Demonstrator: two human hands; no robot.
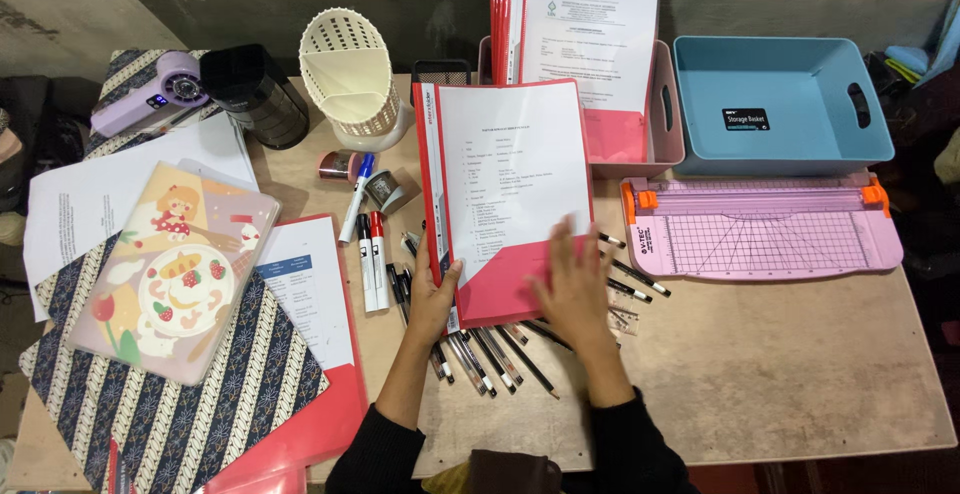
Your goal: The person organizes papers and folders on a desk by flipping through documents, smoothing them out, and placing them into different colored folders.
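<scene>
Red folder (505, 204) between both flat hands

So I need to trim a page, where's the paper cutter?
The pink paper cutter lies at the table's right, just below the blue basket.

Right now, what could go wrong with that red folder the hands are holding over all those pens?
1. The red folder lies on loose pens; sliding it might roll some off the table's near edge.
2. The left hand has its grip only on the folder's spine edge, while the right hand lies flat on top, so the folder could slip.
3. The tilted white pen holder may topple if bumped.
</scene>
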